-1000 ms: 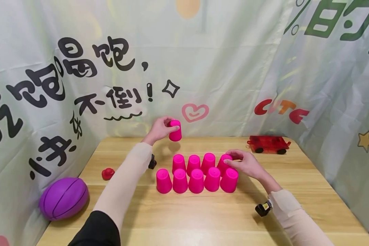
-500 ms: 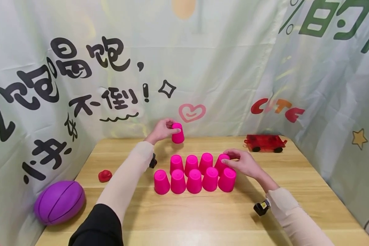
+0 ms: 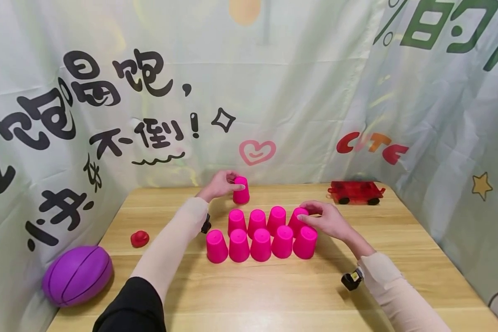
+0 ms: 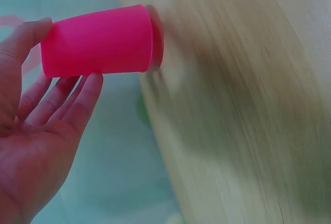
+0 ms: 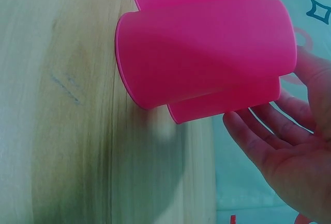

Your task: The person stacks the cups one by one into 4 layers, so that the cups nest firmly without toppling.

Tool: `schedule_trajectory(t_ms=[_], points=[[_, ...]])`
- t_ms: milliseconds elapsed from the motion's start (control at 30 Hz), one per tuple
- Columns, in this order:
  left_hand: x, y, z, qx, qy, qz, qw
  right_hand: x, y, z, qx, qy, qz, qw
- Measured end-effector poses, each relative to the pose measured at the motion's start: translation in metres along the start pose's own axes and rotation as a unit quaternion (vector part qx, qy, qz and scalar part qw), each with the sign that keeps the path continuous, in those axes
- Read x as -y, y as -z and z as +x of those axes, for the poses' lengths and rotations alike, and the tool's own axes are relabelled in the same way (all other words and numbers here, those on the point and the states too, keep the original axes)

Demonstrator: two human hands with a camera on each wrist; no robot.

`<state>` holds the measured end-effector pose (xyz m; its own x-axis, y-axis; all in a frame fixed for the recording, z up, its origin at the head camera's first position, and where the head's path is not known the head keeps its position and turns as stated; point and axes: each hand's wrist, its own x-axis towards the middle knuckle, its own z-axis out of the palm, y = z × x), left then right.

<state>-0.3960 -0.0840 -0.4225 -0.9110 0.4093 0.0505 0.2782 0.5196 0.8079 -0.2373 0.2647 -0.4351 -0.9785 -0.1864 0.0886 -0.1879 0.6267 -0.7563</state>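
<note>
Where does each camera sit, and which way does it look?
Head: on the person's head, looking forward and down at the table and pink cups; left hand, right hand and sleeves show.
Left: on the left wrist, looking at the left hand's cup; only that hand shows.
Right: on the right wrist, looking at nearby pink cups; only that hand shows.
Head and left views share the left hand's cup.

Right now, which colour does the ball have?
The ball is purple and dark-lined; the head view shows it best.
</note>
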Motion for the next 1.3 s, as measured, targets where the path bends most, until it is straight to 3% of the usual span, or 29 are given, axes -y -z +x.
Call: schedule_trajectory(t_ms=[1300], points=[[0.0006, -0.0096, 0.0061, 0.004, 0.011, -0.015, 0.9998, -0.0007, -0.0007, -0.0007, -0.006, 0.013, 0.004, 1.000]])
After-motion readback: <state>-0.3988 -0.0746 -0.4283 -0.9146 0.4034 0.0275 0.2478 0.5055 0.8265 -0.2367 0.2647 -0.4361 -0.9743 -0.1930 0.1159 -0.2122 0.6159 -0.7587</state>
